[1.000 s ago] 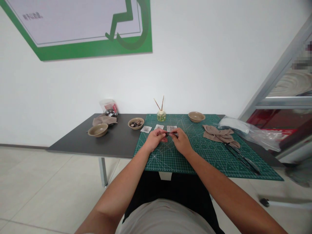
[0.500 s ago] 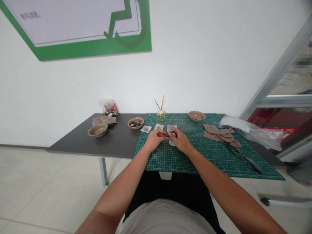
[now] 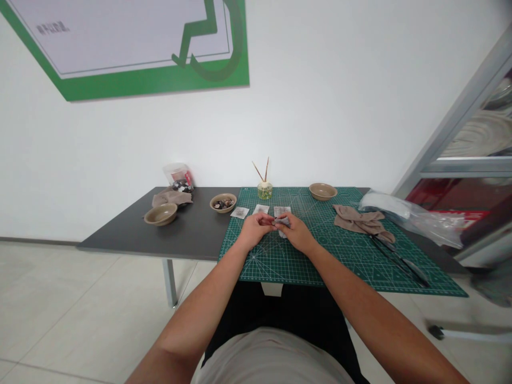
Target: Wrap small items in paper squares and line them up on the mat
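Observation:
My left hand [image 3: 257,229] and my right hand [image 3: 296,233] meet over the green cutting mat [image 3: 272,266], fingertips almost touching. Between my right thumb and fingers is a small, thin, greyish sheet [image 3: 284,222], crumpled, cloth or paper. My left fingers are pinched together at its left edge, near a tiny dark spot; what they grip is too small to name. Behind the hands lie pale square pieces with grey markings: one at the left [image 3: 240,213], one in the middle [image 3: 262,208], one at the right [image 3: 282,209], partly covered by my fingers.
A bowl of dark and pale small pieces [image 3: 223,203] stands left of the mat. Farther left are another bowl [image 3: 160,214], a brown cloth [image 3: 170,197] and a clear tub [image 3: 178,177]. A reed diffuser [image 3: 264,190], a bowl [image 3: 322,191], a cloth [image 3: 362,218], eyeglasses [image 3: 400,261] and plastic bag [image 3: 416,220] also lie about.
The greyish sheet now shows raised and folded between my fingers, where a dark bit was seen before. Both hands stay in nearly the same place.

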Demonstrator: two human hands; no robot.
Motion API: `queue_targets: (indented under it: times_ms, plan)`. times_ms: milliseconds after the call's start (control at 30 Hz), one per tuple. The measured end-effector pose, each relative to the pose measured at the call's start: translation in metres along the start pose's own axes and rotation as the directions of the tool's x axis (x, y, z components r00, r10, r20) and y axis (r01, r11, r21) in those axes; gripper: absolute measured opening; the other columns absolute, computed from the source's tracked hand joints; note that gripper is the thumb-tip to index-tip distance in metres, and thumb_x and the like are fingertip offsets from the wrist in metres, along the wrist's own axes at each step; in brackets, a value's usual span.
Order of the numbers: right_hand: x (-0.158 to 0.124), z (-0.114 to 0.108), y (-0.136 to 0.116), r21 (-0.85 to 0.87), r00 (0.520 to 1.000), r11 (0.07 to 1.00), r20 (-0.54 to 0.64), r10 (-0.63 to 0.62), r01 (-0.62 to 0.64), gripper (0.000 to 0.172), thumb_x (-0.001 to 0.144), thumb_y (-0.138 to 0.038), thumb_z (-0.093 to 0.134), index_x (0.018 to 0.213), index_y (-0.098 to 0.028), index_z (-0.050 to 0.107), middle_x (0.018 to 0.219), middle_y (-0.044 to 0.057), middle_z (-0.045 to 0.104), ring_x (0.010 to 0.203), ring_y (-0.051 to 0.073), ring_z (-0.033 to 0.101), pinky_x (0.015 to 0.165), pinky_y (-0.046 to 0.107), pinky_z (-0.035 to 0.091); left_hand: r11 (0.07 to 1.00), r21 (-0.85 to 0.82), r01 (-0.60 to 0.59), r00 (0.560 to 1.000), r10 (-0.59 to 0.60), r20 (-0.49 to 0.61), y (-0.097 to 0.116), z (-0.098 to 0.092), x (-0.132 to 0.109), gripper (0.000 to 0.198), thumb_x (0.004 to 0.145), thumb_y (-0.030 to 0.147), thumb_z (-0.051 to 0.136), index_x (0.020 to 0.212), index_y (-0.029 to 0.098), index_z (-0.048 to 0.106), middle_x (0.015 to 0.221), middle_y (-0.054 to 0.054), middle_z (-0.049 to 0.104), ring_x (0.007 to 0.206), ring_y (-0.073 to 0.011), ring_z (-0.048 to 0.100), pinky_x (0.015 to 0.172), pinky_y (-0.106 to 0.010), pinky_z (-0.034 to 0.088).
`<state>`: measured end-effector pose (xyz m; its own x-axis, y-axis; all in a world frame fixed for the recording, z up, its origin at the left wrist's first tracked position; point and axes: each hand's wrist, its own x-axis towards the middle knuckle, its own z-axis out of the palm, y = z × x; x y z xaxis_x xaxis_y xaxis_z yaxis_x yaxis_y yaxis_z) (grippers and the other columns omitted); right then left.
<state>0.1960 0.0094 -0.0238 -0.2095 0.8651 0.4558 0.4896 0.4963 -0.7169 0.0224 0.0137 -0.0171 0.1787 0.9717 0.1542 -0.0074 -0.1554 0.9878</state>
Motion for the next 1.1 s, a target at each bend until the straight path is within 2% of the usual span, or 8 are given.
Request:
queue_targets:
  times_ms: [167, 400, 567, 900, 1100]
  plan:
    - [0.0, -0.001, 0.002, -0.002, 0.999, 0.999, 0.011, 0.034, -0.034, 0.012, 0.084, -0.032, 0.059, 0.089, -0.022, 0.061, 0.077, 0.001, 0.067, 0.07, 0.017, 0.06, 0.067, 0.029, 0.043, 0.999, 0.048, -0.008, 1.0, 0.007, 0.02, -0.003, 0.0, 0.001, 0.029, 0.055, 0.019, 0.081, 0.08, 0.014, 0.067, 0.069, -0.001, 0.068, 0.065, -0.0138, 0.063, 0.067, -0.027, 0.048]
    - [0.0, -0.001, -0.003, -0.02, 0.998, 0.998, -0.003, 0.067, -0.067, 0.012, 0.084, -0.031, 0.058, 0.089, -0.02, 0.06, 0.08, 0.003, 0.067, 0.075, 0.018, 0.061, 0.071, 0.029, 0.042, 1.0, 0.029, -0.001, 1.0, 0.001, 0.013, -0.003, 0.001, 0.001, 0.031, 0.054, 0.021, 0.082, 0.08, 0.014, 0.067, 0.067, 0.001, 0.067, 0.062, -0.0123, 0.062, 0.064, -0.025, 0.046]
    - [0.0, 0.0, -0.003, -0.008, 0.999, 0.999, 0.016, 0.033, -0.033, 0.011, 0.083, -0.025, 0.057, 0.093, -0.022, 0.059, 0.089, 0.003, 0.068, 0.081, 0.018, 0.061, 0.075, 0.03, 0.043, 1.0, 0.004, 0.0, 1.0, 0.0, 0.016, -0.001, 0.001, 0.0, 0.029, 0.054, 0.019, 0.081, 0.077, 0.014, 0.066, 0.065, 0.001, 0.066, 0.061, -0.0117, 0.061, 0.064, -0.025, 0.046]
    - [-0.001, -0.002, -0.008, -0.051, 0.999, 0.998, -0.021, 0.033, -0.034, 0.009, 0.08, -0.024, 0.06, 0.089, -0.021, 0.058, 0.081, 0.003, 0.067, 0.074, 0.018, 0.059, 0.071, 0.03, 0.042, 0.999, 0.044, 0.007, 1.0, -0.008, 0.023, 0.002, 0.001, -0.001, 0.029, 0.055, 0.02, 0.081, 0.079, 0.014, 0.067, 0.065, 0.0, 0.067, 0.061, -0.0119, 0.061, 0.063, -0.025, 0.046]
    - [-0.002, -0.002, -0.01, -0.064, 0.999, 0.998, -0.043, 0.025, -0.028, 0.009, 0.08, -0.025, 0.06, 0.088, -0.022, 0.058, 0.083, 0.003, 0.067, 0.075, 0.019, 0.06, 0.072, 0.03, 0.042, 1.0, 0.003, 0.001, 1.0, -0.001, 0.021, 0.003, 0.002, -0.002, 0.028, 0.054, 0.019, 0.081, 0.078, 0.014, 0.066, 0.065, 0.001, 0.066, 0.061, -0.0113, 0.061, 0.064, -0.025, 0.047]
